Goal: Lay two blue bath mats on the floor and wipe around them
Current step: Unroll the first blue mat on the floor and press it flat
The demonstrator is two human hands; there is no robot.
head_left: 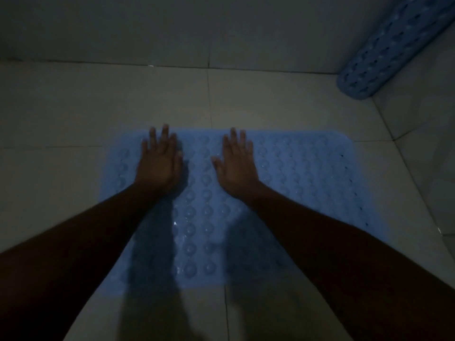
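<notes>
A light blue bath mat (302, 173) with rows of round bumps lies flat on the pale tiled floor in the middle of the view. My left hand (160, 163) rests palm down on its far left part, fingers spread. My right hand (237, 166) lies flat on the mat's far middle, fingers apart too. Neither hand holds anything. A second blue bath mat (394, 45), with small holes, leans rolled or folded in the far right corner against the wall. The light is dim.
The tiled floor (73, 107) stretches to the left and in front of the mat. A wall (172, 28) closes the far side, and another wall (433, 134) runs along the right, close to the mat's right edge.
</notes>
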